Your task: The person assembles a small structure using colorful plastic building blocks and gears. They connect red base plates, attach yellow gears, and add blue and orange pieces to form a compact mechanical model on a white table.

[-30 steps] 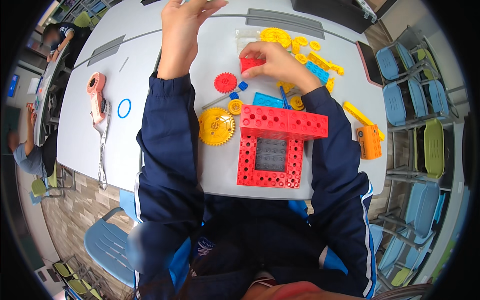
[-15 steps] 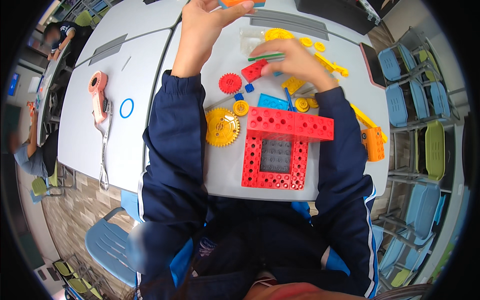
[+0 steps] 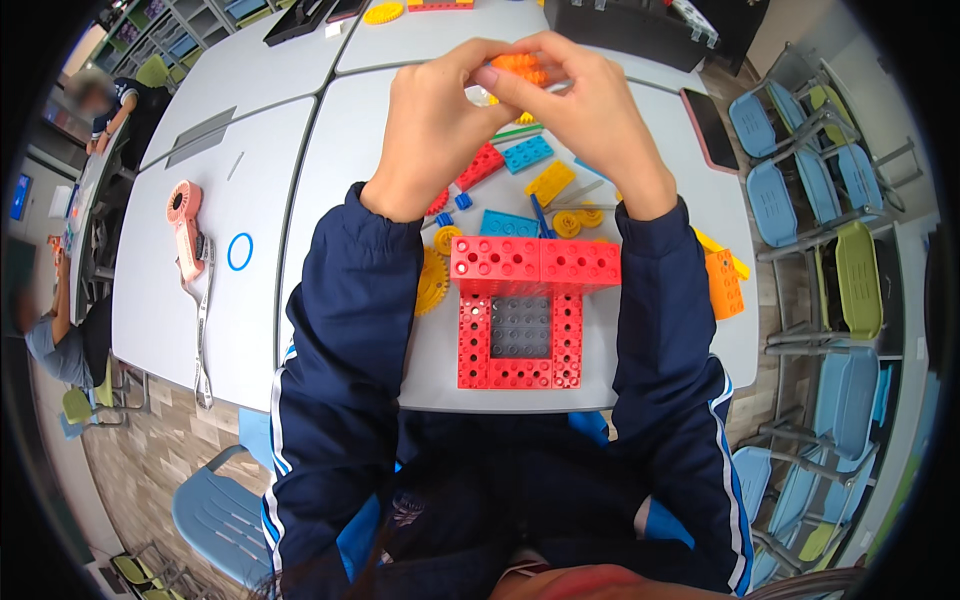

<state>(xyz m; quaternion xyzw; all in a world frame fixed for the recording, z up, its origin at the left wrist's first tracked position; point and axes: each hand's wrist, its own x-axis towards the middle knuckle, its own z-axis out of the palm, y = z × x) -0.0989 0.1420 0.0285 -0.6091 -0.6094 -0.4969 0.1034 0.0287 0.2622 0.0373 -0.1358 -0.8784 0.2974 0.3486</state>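
Observation:
My left hand (image 3: 428,122) and my right hand (image 3: 600,118) meet above the far part of the table, fingers closed round an orange studded building brick (image 3: 522,67). Fingers hide much of it. Nearer to me stands a red brick frame (image 3: 474,340) around a grey studded plate (image 3: 520,327), with a raised row of red bricks (image 3: 535,260) across its far side. Beyond the frame lie a blue plate (image 3: 509,223), a blue brick (image 3: 527,153), a red brick (image 3: 480,166) and a yellow brick (image 3: 550,183). A yellow gear (image 3: 432,281) is partly covered by my left sleeve.
A pink handheld fan (image 3: 185,230) with a lanyard and a blue ring (image 3: 240,252) lie on the left table. An orange brick (image 3: 724,285) sits by the right edge, a phone-like slab (image 3: 709,130) farther back. A dark case (image 3: 630,35) stands at the back. Two people sit far left.
My right hand has left the loose parts and joined my left hand on the orange brick. The view has shifted, so more of the far table shows.

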